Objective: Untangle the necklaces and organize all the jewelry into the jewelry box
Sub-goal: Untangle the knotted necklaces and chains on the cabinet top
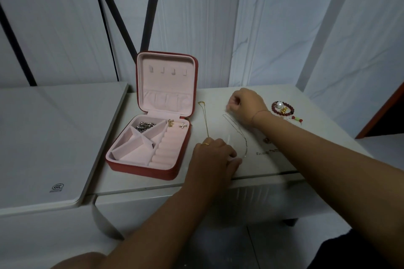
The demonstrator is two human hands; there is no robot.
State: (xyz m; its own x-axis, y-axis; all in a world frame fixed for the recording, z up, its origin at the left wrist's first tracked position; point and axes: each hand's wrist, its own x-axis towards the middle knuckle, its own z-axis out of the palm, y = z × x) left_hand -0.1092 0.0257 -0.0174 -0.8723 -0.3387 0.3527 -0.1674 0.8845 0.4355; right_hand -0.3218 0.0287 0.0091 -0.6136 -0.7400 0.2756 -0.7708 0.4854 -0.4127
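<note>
On the smooth white desk [153, 181]: 1 square red jewelry box [141, 167], lid upright, pink velvet inside, holding 1 heap of silver chain [144, 126] and 2 small glittering charms [182, 125]. Just beside it, 2 fine metal necklaces stretched flat: 1 gold chain [205, 120], 1 paler thin chain [235, 129]. 2 hands: right hand [246, 105] curled, pinching the paler thin chain's far end; left hand [215, 155] curled over both near ends, grip hidden. Further right, 1 dark red bead bracelet [282, 108] with 1 pearl.

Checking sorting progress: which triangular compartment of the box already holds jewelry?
The far one, nearest the lid, holding silver pieces; the other triangles of the jewelry box show only pink lining.
</note>
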